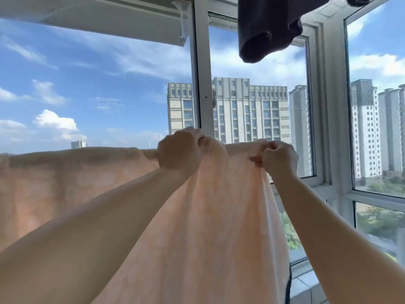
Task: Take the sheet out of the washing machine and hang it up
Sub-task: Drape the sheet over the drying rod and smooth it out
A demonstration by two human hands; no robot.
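Note:
A pale peach sheet [72,183] hangs spread across the view, its top edge running level from the far left to right of centre. Whatever it hangs over is hidden under the cloth. My left hand [179,151] grips a bunched fold at the top edge. A short way to the right, my right hand [279,159] pinches the same edge near the sheet's right end. Between and below my hands the cloth falls in long folds. The washing machine is out of sight.
A dark garment [267,29] hangs overhead at upper right. Straight ahead stands a white window frame [202,69] with tall buildings beyond the glass. A tiled sill [306,286] lies at lower right, and an opened window sash [109,20] juts in at upper left.

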